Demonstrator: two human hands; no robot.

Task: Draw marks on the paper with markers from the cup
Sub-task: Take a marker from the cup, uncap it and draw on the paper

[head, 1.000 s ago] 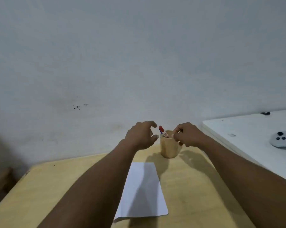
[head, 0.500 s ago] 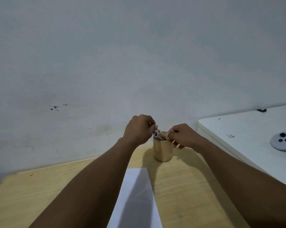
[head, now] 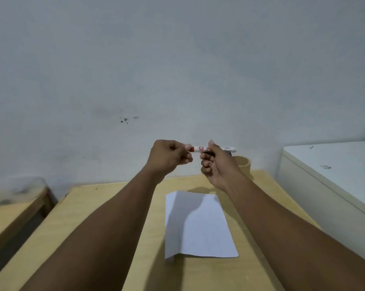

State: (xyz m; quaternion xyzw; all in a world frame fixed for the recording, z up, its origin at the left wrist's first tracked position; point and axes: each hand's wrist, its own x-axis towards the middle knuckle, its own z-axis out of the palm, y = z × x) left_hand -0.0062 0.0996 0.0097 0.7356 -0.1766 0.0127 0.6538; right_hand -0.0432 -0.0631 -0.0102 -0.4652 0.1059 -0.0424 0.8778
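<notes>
A white marker [head: 199,148] with red print is held level in the air above the far end of the table. My left hand [head: 169,158] pinches its left end, which is hidden in the fingers. My right hand [head: 216,164] grips the marker further right, and a white end sticks out past it. A tan wooden cup [head: 243,163] stands behind my right hand near the wall, partly hidden. A white sheet of paper [head: 198,225] lies flat on the wooden table [head: 106,206] below my arms, its near left corner slightly lifted.
A white cabinet top [head: 332,164] stands right of the table, a little higher. A lower wooden surface [head: 13,211] sits at the left, blurred. The pale wall is close behind the table.
Both hands have come up from the cup and now hold a marker level between them. The view has swung left, so the cup now sits right of my hands.
</notes>
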